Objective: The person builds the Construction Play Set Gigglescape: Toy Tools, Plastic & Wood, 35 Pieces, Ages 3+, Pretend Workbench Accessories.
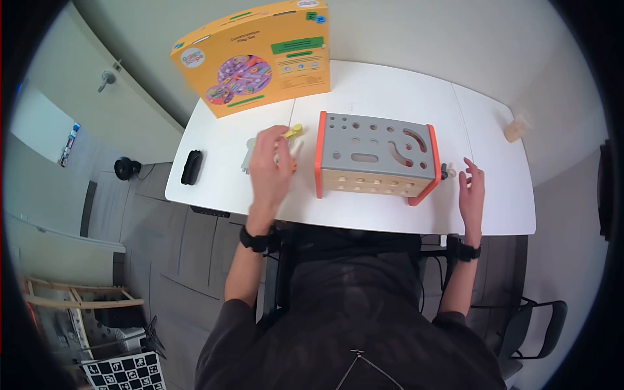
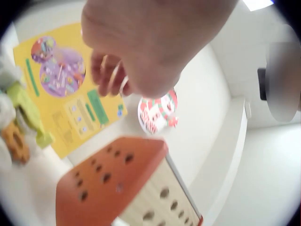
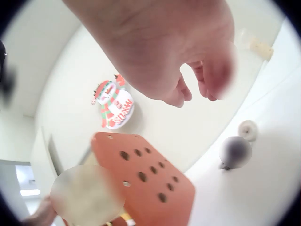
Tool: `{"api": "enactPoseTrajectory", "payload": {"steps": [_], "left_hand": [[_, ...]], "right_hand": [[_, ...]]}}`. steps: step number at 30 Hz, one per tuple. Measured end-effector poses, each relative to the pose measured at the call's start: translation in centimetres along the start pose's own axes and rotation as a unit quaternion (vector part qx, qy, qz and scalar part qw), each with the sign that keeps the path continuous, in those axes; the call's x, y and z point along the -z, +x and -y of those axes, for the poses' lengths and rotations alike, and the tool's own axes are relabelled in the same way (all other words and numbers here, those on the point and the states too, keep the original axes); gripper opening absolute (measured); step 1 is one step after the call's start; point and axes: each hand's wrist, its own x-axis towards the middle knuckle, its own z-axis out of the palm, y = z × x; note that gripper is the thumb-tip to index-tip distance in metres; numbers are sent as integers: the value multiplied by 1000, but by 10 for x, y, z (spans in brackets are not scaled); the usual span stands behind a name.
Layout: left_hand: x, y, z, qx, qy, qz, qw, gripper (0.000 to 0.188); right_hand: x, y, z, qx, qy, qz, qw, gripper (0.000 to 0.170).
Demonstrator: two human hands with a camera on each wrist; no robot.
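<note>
My left hand (image 1: pixel 268 170) is over a small heap of toy pieces at the left of the table, its fingers loosely bent. A yellow-green piece (image 1: pixel 296 130) and an orange piece (image 2: pixel 17 143) lie in that heap, apart from the fingers in the left wrist view. Between my hands stands a toy workbench (image 1: pixel 378 146) with a grey holed top, orange-red end panels and a wooden side. On its right, my right hand (image 1: pixel 472 188) has thumb and fingers apart with nothing in them. Near those fingers lie a dark grey piece (image 1: pixel 444 171) and a cream piece (image 1: pixel 452 172).
An orange-yellow play set box (image 1: pixel 260 65) stands at the back left of the white table (image 1: pixel 383 218). A black case (image 1: pixel 192 167) lies by the left edge, and a small beige object (image 1: pixel 517 129) is at the far right. A chair (image 1: pixel 536 331) stands behind on the right.
</note>
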Motion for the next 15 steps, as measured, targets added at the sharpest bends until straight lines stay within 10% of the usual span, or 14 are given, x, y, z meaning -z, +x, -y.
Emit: {"api": "enactPoseTrajectory", "payload": {"steps": [2, 6, 12, 15], "left_hand": [[25, 12, 13, 159, 101, 99, 977, 22], [28, -5, 46, 224, 268, 244, 905, 34], [30, -9, 32, 188, 245, 261, 915, 33], [24, -16, 45, 89, 85, 343, 931, 48]], "right_hand": [[9, -10, 27, -28, 94, 21, 995, 37], [7, -33, 77, 16, 205, 78, 976, 39], [-22, -38, 99, 89, 171, 84, 978, 60], [-26, -47, 115, -17, 287, 126, 949, 70]]}}
